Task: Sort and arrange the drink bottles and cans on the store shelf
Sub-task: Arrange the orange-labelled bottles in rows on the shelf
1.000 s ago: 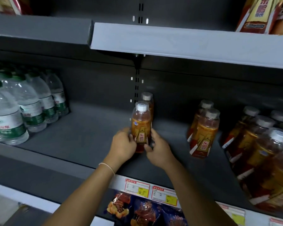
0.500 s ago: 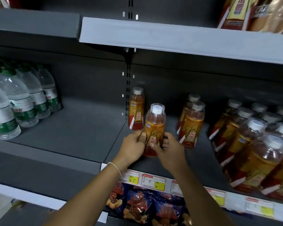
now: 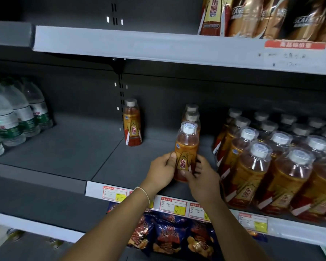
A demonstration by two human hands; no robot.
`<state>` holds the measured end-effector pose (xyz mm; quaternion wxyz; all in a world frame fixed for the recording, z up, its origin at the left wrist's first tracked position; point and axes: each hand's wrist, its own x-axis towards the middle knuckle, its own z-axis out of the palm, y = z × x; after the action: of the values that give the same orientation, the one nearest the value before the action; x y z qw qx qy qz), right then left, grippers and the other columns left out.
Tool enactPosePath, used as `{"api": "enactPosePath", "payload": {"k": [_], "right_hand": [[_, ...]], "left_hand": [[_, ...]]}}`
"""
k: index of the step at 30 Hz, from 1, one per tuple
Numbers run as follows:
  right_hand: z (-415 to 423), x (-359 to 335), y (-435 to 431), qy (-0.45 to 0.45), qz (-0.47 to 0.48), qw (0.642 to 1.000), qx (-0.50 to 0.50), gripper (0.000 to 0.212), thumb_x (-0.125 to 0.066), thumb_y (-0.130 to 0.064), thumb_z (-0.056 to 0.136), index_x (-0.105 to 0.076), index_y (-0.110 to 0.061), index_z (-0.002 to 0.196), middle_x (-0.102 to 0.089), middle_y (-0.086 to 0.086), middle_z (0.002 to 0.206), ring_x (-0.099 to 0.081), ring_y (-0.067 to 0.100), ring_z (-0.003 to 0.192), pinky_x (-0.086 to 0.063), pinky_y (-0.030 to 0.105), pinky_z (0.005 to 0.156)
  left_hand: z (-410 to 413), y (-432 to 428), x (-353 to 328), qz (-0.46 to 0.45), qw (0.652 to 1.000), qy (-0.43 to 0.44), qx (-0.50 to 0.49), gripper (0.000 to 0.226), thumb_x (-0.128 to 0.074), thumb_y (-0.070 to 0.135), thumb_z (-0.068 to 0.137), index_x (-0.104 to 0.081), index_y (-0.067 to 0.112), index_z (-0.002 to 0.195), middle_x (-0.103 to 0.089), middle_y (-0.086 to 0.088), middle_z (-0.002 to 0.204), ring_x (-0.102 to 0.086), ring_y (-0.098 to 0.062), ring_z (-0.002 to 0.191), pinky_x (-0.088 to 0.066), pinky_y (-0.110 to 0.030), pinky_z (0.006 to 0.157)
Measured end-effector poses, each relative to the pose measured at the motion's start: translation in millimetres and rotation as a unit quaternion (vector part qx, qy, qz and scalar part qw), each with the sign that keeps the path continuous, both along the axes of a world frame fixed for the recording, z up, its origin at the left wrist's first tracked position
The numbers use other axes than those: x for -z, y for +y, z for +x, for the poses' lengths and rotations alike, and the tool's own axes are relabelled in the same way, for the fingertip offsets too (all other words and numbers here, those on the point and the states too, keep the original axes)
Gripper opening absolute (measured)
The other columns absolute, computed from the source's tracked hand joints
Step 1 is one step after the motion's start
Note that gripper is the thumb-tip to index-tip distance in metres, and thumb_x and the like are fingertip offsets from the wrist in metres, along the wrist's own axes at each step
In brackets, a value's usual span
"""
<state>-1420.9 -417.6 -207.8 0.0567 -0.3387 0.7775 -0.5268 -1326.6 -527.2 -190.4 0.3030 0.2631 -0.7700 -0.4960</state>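
While the orange bottle [image 3: 186, 147] is being grasped low on its label by the left grip [image 3: 163, 169] and the right grip [image 3: 201, 178], near the front edge of the shelf [image 3: 73, 147], a topple is being risked: the packed bottles [image 3: 252, 166] just beside it could be clipped by a rightward slide.

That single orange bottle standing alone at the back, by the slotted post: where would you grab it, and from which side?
Take the lone bottle round its labelled middle, from the front. It stands upright by itself, with the back wall seemingly close behind, and its cap is narrower. The left hand and right hand hold a second bottle.
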Motion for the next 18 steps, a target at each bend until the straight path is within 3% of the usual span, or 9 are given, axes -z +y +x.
{"api": "enactPosePath", "payload": {"k": [3,7,14,16,18], "right_hand": [[-5,1,3,0.01,-0.001,1.0,0.011,0.064,-0.079,-0.016,0.082,-0.05,-0.02,0.139,-0.069,-0.007,0.112,-0.065,0.013,0.105,-0.052,0.036,0.096],[-14,1,3,0.002,0.014,1.0,-0.001,0.064,-0.073,-0.012,0.086,-0.045,-0.016,0.144,-0.068,0.004,0.121,-0.064,0.018,0.111,-0.05,0.042,0.1],[-14,-2,1,0.001,0.048,0.999,-0.001,0.068,-0.071,-0.015,0.088,-0.039,-0.017,0.148,-0.062,0.006,0.131,-0.061,0.021,0.118,-0.048,0.042,0.104],[-10,-4,1,0.001,0.043,0.999,0.024,0.063,-0.075,-0.016,0.085,-0.044,-0.016,0.141,-0.062,0.005,0.128,-0.06,0.02,0.116,-0.049,0.042,0.101],[0,-6,1,0.037,0.022,0.994,0.098,0.05,-0.081,-0.019,0.078,-0.051,-0.018,0.118,-0.058,0.004,0.118,-0.059,0.018,0.105,-0.052,0.038,0.091]], "left_hand": [[-6,5,0,0.006,1.0,0.003,0.005,0.034,-0.041,0.03,0.103,-0.071,0.013,0.099,-0.073,-0.001,0.098,-0.066,-0.015,0.097,-0.049,-0.034,0.094],[-13,9,-1,-0.001,1.0,-0.009,-0.008,0.035,-0.041,0.032,0.103,-0.07,0.014,0.098,-0.073,-0.001,0.098,-0.065,-0.014,0.096,-0.049,-0.033,0.094],[-15,10,-3,-0.016,1.0,-0.011,-0.013,0.035,-0.04,0.031,0.103,-0.069,0.012,0.1,-0.072,-0.002,0.098,-0.064,-0.014,0.095,-0.049,-0.027,0.089],[-13,3,-4,-0.031,0.999,-0.023,-0.004,0.034,-0.041,0.031,0.103,-0.068,0.011,0.099,-0.071,-0.003,0.097,-0.064,-0.015,0.093,-0.049,-0.027,0.087],[-9,-11,-6,-0.061,0.997,-0.039,-0.007,0.032,-0.044,0.03,0.102,-0.067,0.008,0.096,-0.071,-0.005,0.094,-0.063,-0.018,0.09,-0.048,-0.028,0.084]]}}
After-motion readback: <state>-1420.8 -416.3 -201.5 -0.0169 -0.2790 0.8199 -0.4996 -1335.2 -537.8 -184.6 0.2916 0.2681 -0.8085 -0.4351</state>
